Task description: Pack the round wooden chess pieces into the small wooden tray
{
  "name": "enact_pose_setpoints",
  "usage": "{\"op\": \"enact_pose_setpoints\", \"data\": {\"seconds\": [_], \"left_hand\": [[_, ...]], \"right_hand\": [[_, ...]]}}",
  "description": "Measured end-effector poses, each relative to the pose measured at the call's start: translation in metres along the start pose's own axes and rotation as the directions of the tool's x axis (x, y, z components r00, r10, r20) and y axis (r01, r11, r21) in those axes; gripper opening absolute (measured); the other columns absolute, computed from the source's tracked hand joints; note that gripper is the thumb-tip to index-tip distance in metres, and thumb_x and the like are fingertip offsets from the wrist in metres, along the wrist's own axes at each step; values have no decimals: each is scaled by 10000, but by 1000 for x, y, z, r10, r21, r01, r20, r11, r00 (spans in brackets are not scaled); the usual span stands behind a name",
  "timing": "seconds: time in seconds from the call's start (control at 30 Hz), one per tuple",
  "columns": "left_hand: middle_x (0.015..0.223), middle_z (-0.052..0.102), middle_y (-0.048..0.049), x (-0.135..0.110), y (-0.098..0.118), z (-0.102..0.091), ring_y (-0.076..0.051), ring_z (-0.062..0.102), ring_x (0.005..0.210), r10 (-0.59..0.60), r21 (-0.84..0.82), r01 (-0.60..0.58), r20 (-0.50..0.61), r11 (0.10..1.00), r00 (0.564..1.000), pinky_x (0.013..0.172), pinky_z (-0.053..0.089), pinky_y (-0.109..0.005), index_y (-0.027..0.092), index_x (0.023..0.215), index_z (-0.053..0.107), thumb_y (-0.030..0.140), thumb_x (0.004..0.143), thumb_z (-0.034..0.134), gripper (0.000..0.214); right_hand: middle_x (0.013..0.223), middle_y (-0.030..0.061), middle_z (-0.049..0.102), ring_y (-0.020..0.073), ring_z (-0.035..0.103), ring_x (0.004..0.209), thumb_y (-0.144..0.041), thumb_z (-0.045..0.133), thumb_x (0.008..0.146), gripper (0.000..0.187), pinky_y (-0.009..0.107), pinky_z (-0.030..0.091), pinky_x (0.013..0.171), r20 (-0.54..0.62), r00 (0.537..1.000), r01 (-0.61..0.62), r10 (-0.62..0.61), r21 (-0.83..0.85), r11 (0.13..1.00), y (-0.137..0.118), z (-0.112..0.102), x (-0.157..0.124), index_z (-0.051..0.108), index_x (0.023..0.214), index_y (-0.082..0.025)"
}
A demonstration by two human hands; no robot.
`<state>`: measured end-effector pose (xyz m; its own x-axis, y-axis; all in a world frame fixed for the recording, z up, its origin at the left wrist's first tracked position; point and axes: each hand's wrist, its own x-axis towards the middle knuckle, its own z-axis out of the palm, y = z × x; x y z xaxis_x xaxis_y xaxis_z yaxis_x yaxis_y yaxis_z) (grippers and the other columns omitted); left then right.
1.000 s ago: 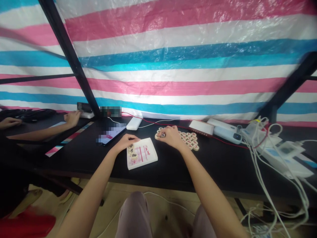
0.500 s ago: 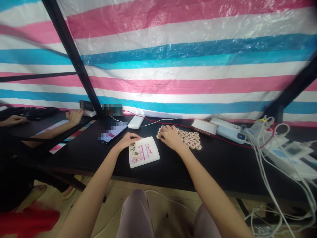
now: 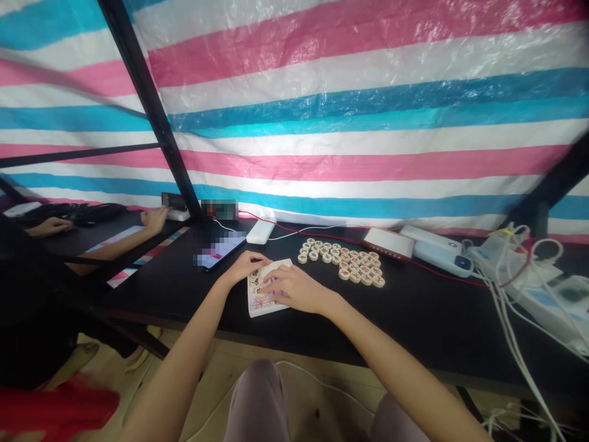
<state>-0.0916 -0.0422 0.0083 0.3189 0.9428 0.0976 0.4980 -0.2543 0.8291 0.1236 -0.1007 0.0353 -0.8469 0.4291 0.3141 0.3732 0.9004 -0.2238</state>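
A shallow white box [image 3: 264, 312] with pink print inside lies on the black table in front of me. Several Chinese chess pieces with black characters [image 3: 254, 277] stand in a row along its left side. At the box's far left corner, my left hand [image 3: 247, 267] is closed on the rim. My right hand [image 3: 297, 288] reaches over the box, fingertips bent down at the row; a chess piece seems to be in them, largely hidden by the fingers. Right of the box, more round chess pieces [image 3: 354, 264] lie in close rows, black-marked ones to the left and red-marked ones to the right.
A phone [image 3: 225, 250] and a white power bank [image 3: 261, 229] lie behind the box. Farther right are a brown-edged box [image 3: 389, 244], white devices [image 3: 437, 250] and tangled white cables [image 3: 501, 294]. Another person's hand [image 3: 155, 219] rests at the left, past a black post [image 3: 161, 132].
My right hand has moved left from the chess pieces on the table to over the box. My left hand stays at the box's corner. The view has shifted slightly.
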Motion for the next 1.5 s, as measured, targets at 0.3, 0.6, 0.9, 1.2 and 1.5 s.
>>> {"op": "enact_pose_setpoints", "data": {"seconds": [0.3,0.6,0.9,1.2,1.5], "left_hand": [[800,719,-67,1,-1,-1,-216,618,776,-14,-12,14,14,1000,1000,703,451,-295,143,797,741,481,675,657,369],[778,702,-69,-1,5,-1,-201,609,733,-32,-1,32,22,999,999,650,454,-288,126,815,730,500,680,644,407],[827,712,-76,-3,9,-2,-227,626,798,-60,-9,60,34,998,998,737,459,-316,141,798,728,512,691,633,398],[820,712,-69,-3,9,-2,-244,625,820,-69,7,69,23,998,997,752,456,-319,148,788,729,522,684,631,400],[835,715,-69,-1,5,-1,-258,623,853,-78,2,78,12,997,997,765,453,-330,156,806,733,541,665,637,421]], "right_hand": [[981,26,650,170,558,917,-296,632,797,110,296,353,788,47,990,-132,129,54,990,7,-9,-5,663,838,-198],[756,-11,631,111,554,728,-227,689,744,163,230,340,696,-5,994,-109,110,92,990,4,3,3,563,662,-163],[834,17,614,129,550,788,-158,600,789,54,230,387,713,-238,875,-407,420,106,907,54,-35,-29,559,758,-174],[790,3,636,131,574,720,-181,629,757,33,223,372,648,-134,845,-526,517,-45,849,74,-41,-49,625,784,-200],[919,64,634,198,535,927,-195,575,813,51,305,340,783,-117,910,-415,398,-243,877,62,-28,-33,620,825,-173]]}}
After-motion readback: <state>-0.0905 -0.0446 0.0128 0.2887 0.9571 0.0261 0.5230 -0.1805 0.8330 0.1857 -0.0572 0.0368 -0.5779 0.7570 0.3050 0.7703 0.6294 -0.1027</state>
